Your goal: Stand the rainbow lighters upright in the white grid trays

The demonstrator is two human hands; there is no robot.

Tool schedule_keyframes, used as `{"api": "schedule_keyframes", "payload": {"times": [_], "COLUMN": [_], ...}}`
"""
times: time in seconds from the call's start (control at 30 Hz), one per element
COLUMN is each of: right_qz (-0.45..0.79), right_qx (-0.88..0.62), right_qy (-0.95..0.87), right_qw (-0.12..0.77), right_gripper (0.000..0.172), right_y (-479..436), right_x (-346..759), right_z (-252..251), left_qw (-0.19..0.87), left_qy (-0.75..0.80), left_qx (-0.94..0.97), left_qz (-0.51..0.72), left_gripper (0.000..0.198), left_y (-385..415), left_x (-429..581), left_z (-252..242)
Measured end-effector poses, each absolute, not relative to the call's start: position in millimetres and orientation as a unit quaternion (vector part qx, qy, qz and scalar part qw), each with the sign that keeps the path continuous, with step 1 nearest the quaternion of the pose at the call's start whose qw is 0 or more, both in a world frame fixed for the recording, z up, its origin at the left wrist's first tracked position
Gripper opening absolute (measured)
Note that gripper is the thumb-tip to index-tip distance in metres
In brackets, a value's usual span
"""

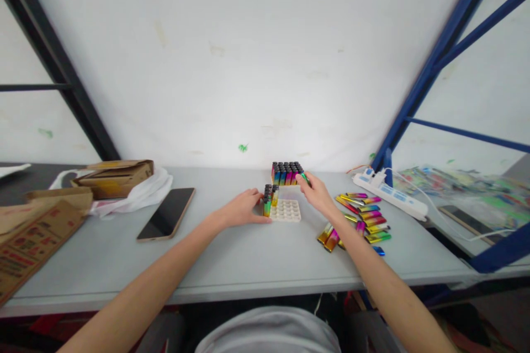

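Note:
A white tray with round holes [286, 210] lies on the table. Several multicoloured lighters [267, 204] with black tops stand upright in its left end. My left hand [244, 208] is curled around that end, thumb at the near corner and fingers beside the standing lighters. My right hand [315, 191] pinches a green lighter [305, 178] above and to the right of the tray. Behind the tray stands a full block of upright lighters [285, 172]. To the right, a loose pile of shiny lighters [368, 215] lies partly under my right forearm.
A phone [167, 213] lies on the left of the table [232, 265]. Farther left are an open cardboard box [118, 179], a white plastic bag [153, 190] and a flattened carton [45, 237]. A white power strip [391, 197] with cables lies at the right, beside a blue metal frame [430, 71].

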State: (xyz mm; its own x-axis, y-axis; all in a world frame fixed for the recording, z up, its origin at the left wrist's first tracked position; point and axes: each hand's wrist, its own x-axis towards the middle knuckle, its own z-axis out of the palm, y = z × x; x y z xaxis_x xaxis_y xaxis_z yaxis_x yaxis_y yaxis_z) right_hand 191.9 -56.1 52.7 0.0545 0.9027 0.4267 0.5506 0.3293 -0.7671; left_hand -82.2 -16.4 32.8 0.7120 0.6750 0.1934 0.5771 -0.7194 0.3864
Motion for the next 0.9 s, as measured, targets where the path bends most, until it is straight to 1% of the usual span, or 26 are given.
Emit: {"api": "schedule_keyframes", "payload": {"times": [0.13,0.2,0.33,0.4,0.5,0.67,0.9], "right_qz": [0.145,0.143,0.139,0.137,0.135,0.137,0.119], "right_qx": [-0.547,-0.552,-0.555,-0.554,-0.548,-0.524,-0.526], "right_qy": [-0.652,-0.647,-0.649,-0.651,-0.657,-0.678,-0.69], "right_qw": [0.505,0.506,0.501,0.5,0.5,0.496,0.483], "right_gripper": [0.053,0.051,0.039,0.037,0.038,0.048,0.036], "right_y": [-66,-67,-65,-66,-68,-71,-70], "right_x": [179,174,168,166,163,161,161], "right_z": [60,58,51,50,51,51,49], "left_qw": [0.143,0.139,0.14,0.143,0.142,0.137,0.135], "left_qy": [0.339,0.341,0.346,0.344,0.344,0.341,0.344], "left_qx": [0.916,0.916,0.914,0.914,0.913,0.917,0.916], "left_qz": [0.16,0.159,0.16,0.163,0.164,0.154,0.157], "left_gripper": [0.063,0.064,0.064,0.063,0.063,0.063,0.063], "left_y": [-17,-18,-18,-17,-17,-17,-17], "left_x": [-82,-82,-82,-81,-81,-81,-81], "left_z": [34,34,33,33,33,33,33]}}
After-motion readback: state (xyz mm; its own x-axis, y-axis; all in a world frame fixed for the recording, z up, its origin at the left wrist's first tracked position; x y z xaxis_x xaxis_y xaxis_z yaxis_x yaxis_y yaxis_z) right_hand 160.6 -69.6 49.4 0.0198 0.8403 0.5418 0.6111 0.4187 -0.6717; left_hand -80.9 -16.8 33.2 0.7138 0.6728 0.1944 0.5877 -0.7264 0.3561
